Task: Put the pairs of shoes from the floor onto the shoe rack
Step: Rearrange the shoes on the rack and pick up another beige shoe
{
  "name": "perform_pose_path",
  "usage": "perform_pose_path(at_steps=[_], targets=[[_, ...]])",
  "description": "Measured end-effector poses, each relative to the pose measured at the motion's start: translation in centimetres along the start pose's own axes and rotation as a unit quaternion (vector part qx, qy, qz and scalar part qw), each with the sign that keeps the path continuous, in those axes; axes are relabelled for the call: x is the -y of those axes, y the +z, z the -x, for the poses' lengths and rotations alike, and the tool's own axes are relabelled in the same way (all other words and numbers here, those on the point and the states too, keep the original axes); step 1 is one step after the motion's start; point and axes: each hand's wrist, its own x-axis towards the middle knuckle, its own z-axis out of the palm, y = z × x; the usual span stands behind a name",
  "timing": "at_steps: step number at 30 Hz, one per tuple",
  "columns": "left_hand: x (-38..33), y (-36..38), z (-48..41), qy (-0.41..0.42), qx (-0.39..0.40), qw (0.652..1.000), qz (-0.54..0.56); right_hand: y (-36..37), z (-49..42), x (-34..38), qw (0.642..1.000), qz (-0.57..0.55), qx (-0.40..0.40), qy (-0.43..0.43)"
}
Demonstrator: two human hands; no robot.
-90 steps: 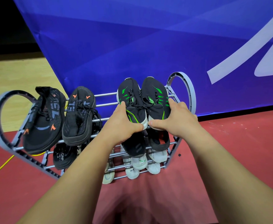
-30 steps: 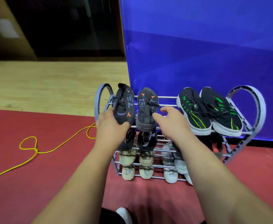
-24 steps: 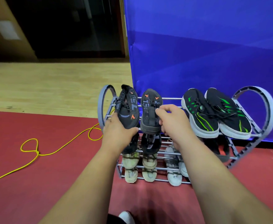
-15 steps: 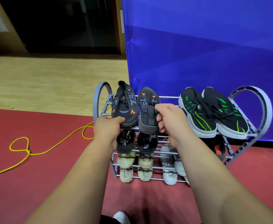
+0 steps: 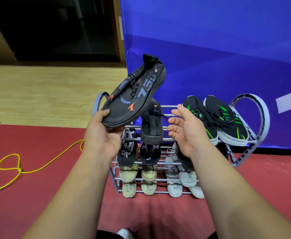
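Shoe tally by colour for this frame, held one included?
Black-orange shoes: 2, one held by the left hand, one on the rack
Black-green shoes: 2
Black-white shoes: 2
Beige shoes: 4
Pale grey shoes: 4
Total: 14 plainly seen; the right hand covers dark shapes, so maybe more.

I read "CAP" in white on the black shoe [image 5: 126, 154] at six o'clock from the held sneaker [image 5: 134, 94]. That sneaker's big grey side letters look like "TS", the rest unclear to me.
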Motion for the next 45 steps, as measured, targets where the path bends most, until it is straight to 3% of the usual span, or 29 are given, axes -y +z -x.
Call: perform_pose_path(at_steps=[6, 14, 17, 22, 24, 35, 41, 45], targets=[[0.2, -0.3, 0.9, -0.043, 0.048, 0.995, -0.072, -2.6, 2.3, 3.2, 0.998, -0.044, -0.03, 0.028], [0.0, -0.4, 2.2, -0.115, 0.071, 0.98, -0.148, -5.6, 3.7, 4.4, 0.996, -0.007, 0.075, 0.057], [-0.4, 0.0, 2.0, -0.104, 0.06, 0.988, -0.095, -5.9, 3.4, 5.0, 0.993, -0.001, 0.11, 0.048], [-0.1, 1.1, 1.0, -0.059, 0.069, 0.989, 0.114, -4.8, 2.6, 5.1, 0.992, -0.069, 0.102, 0.042], [0.4, 1.9, 0.7, -0.04, 0.076, 0.99, 0.116, -4.0, 2.4, 5.0, 0.991, -0.086, 0.096, 0.031], [1.2, 1.6, -1.1, 0.034, 0.088, 0.987, -0.134, 3.7, 1.9, 1.4, 0.972, -0.132, 0.189, 0.041], [0.4, -0.3, -1.6, 0.086, 0.133, 0.937, -0.313, 8.8, 1.7, -2.0, 0.979, -0.124, 0.155, 0.036], [-0.3, -1.9, -2.7, 0.116, 0.095, 0.913, -0.38, 11.5, 1.5, -4.4, 0.986, -0.113, 0.124, 0.021]])
